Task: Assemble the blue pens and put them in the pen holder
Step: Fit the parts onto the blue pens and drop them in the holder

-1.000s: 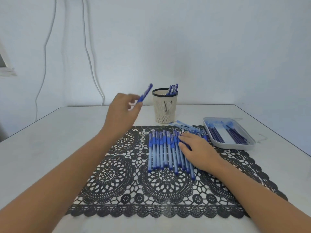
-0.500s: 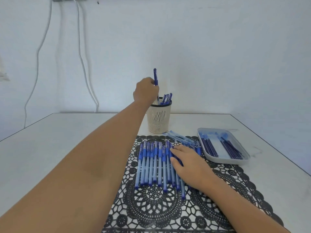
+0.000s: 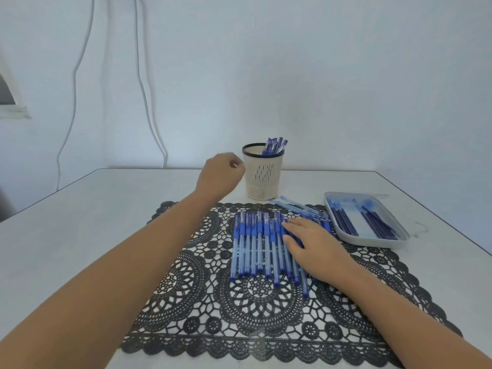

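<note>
A cream perforated pen holder [image 3: 263, 179] with a black rim stands at the back of the table, with several blue pens [image 3: 275, 145] leaning in it. Just left of it, my left hand [image 3: 221, 174] hovers, fingers loosely curled, holding nothing. A row of several blue pens [image 3: 253, 246] lies side by side on the black lace mat [image 3: 239, 315]. My right hand [image 3: 311, 243] rests flat on the right end of that row, fingers spread over the pens. Some clear pen barrels [image 3: 298, 206] lie behind it.
A grey tray [image 3: 372, 241] at the right holds dark blue refills in two bunches. White cables hang down the wall at the back left. The table's right edge runs close behind the tray.
My left hand carried a pen to the holder, let it go inside, and has drawn back down to the holder's left, empty. My right hand stayed on the row of pens.
</note>
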{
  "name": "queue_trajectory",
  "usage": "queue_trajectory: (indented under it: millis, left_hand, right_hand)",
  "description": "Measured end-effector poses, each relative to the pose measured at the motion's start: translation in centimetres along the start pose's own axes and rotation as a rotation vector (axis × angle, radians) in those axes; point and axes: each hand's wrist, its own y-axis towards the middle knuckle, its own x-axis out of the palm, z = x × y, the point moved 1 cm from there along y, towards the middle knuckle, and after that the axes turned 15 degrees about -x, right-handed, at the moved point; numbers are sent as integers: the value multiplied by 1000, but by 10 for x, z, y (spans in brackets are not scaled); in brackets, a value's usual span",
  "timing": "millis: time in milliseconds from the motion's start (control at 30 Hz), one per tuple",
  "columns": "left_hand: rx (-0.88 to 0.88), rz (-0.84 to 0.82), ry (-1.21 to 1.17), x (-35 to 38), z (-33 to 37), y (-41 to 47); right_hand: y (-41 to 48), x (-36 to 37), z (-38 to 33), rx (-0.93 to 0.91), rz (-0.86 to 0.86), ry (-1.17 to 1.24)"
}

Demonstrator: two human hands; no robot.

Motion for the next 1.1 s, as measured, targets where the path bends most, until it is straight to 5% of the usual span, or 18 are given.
queue_trajectory:
  millis: [200, 667, 933, 1100]
  left_hand:
    - [-59, -209, 210, -3, -46, -56]
    - [-73, -357, 488, 2, -52, -79]
    - [-104, -226, 385, -11, -57, -83]
    - [181, -201, 316, -20, -52, -95]
  right_hand:
    - [1, -1, -2, 9, -3, -1]
    - [0, 0, -4, 10, -14, -20]
    - [0, -5, -3, -9, 78, 35]
    - [0, -10, -10, -74, 238, 75]
